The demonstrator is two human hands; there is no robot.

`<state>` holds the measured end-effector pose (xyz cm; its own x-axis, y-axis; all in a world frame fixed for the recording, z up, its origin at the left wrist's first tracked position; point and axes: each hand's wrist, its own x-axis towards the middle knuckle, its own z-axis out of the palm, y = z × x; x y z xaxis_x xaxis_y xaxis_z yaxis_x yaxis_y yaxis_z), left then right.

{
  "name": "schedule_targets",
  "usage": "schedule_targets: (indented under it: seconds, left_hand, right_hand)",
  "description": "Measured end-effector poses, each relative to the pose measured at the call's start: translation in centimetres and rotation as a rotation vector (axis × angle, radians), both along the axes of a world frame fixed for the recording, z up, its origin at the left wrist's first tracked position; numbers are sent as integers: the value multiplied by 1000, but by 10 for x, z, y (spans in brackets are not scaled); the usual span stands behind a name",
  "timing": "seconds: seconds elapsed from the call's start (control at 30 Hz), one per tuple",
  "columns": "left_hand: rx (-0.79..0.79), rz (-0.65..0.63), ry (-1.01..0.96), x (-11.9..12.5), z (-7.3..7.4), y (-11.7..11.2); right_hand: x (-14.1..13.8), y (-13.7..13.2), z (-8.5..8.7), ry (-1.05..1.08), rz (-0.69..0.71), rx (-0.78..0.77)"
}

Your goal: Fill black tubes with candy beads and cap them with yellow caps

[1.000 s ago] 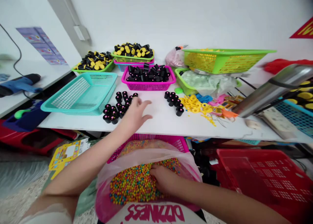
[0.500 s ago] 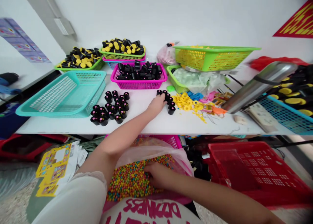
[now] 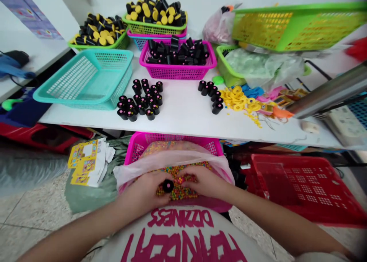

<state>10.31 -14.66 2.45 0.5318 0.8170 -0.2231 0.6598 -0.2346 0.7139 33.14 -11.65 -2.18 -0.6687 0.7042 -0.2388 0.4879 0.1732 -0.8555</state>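
My left hand is closed around a small black cylinder, its hollow end with a pink centre facing up. Close beside it on the right, my right hand has its thumb and fingers curled together over small coloured beads, apparently pinching a few. Both hands are just above the beads, which fill a clear plastic bag set in a pink basket at my lap. On the white table, similar black cylinders stand in a left group and in a short curved row at right.
An aqua basket and a magenta basket of black cylinders stand behind. Yellow rings lie by the row. A metal flask leans at right. Below are a red crate and printed cards.
My left hand has come back from the row on the table to the bead bag, bringing a black cylinder. My right hand has lifted slightly among the beads. The view has tilted down.
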Motion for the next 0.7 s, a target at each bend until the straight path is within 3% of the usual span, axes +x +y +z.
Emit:
schedule_targets:
  seconds: [0.1, 0.17, 0.47, 0.6, 0.7]
  left_hand:
    - [-65, 112, 18, 1, -27, -16]
    - [-42, 153, 4, 2, -34, -19]
    - [80, 156, -60, -3, -29, -22]
    - [104, 153, -90, -2, -30, -23]
    - [127, 131, -96, -3, -23, -25]
  right_hand:
    - [-4, -7, 12, 13, 23, 154]
    - [-10, -12, 17, 41, 60, 272]
    - [-34, -24, 26, -123, 315, 874]
    - [-34, -25, 37, -134, 322, 914]
    - [-21, -23, 45, -135, 268, 888]
